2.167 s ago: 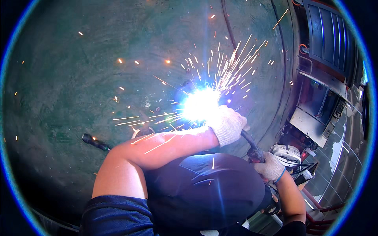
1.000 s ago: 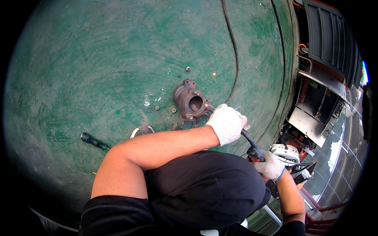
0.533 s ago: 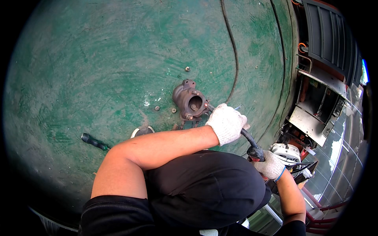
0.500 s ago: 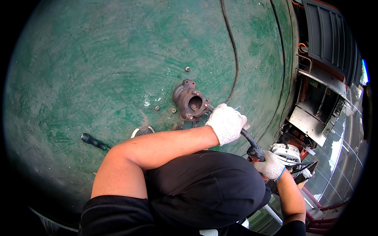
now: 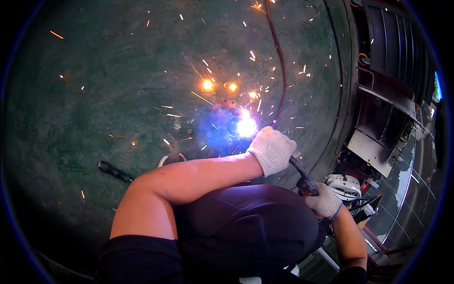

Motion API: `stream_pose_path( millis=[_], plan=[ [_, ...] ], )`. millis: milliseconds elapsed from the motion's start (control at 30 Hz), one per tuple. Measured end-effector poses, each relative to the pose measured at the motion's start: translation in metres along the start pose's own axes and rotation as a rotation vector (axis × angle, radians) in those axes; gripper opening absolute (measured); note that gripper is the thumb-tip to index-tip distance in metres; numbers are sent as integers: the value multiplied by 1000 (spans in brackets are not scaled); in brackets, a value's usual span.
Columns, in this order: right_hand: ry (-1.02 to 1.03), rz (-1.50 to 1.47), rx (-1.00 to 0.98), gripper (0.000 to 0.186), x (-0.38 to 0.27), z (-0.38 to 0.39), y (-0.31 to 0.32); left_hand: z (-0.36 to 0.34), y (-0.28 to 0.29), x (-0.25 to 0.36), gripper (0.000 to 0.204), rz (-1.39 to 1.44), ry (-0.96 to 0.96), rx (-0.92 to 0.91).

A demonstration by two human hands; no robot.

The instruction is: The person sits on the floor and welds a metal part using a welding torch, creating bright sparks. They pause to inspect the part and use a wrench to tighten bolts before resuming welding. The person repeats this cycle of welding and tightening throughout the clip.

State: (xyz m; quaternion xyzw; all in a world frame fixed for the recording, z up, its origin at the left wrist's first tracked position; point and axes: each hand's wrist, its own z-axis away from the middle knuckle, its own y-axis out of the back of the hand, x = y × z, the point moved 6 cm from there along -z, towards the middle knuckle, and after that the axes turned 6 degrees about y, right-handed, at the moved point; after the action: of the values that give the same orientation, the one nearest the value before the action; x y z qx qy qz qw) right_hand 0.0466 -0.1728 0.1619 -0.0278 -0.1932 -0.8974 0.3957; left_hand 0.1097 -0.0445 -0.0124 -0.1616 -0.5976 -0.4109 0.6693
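My gloved left hand [image 5: 272,149] is closed around the front of a black welding torch [image 5: 299,169], close to its tip. Farther back, my gloved right hand [image 5: 324,199] grips the torch's thicker handle. A brilliant white-violet arc [image 5: 246,126] burns at the tip, against a rusty metal pipe fitting [image 5: 228,102] with a round opening and bolt lugs. Glare and bluish smoke hide most of the fitting. Orange sparks fly out over the green floor [image 5: 118,94]. My left forearm [image 5: 208,173] reaches across from the lower left.
A black-handled screwdriver [image 5: 112,170] lies at left, and a shoe tip [image 5: 171,158] shows below the fitting. Loose nuts [image 5: 190,131] are scattered nearby. A cable [image 5: 280,57] runs across the floor. Dark cabinets [image 5: 397,42] and an open metal box [image 5: 378,128] stand at right.
A bright arc has flared up at the torch tip where there was only a small glow, with sparks and smoke spreading. The surroundings look darker. Both hands hold nearly the same position.
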Motion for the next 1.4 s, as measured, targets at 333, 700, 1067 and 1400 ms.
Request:
stream_pose_path(
  millis=[333, 700, 1067, 1400],
  plan=[
    [-12, -41, -17, 36, 1, 3, -3, 2, 6, 4, 43, -14, -22, -16],
    [-18, -63, -3, 33, 6, 1, -3, 1, 0, 3, 40, -46, -38, 80],
    [19, -50, 14, 27, 1, -1, -2, 0, -3, -1, 40, -47, -38, 124],
    [-6, -17, 12, 24, 5, -1, 0, 2, -5, -1, 39, 1, -42, 161]
  ],
)
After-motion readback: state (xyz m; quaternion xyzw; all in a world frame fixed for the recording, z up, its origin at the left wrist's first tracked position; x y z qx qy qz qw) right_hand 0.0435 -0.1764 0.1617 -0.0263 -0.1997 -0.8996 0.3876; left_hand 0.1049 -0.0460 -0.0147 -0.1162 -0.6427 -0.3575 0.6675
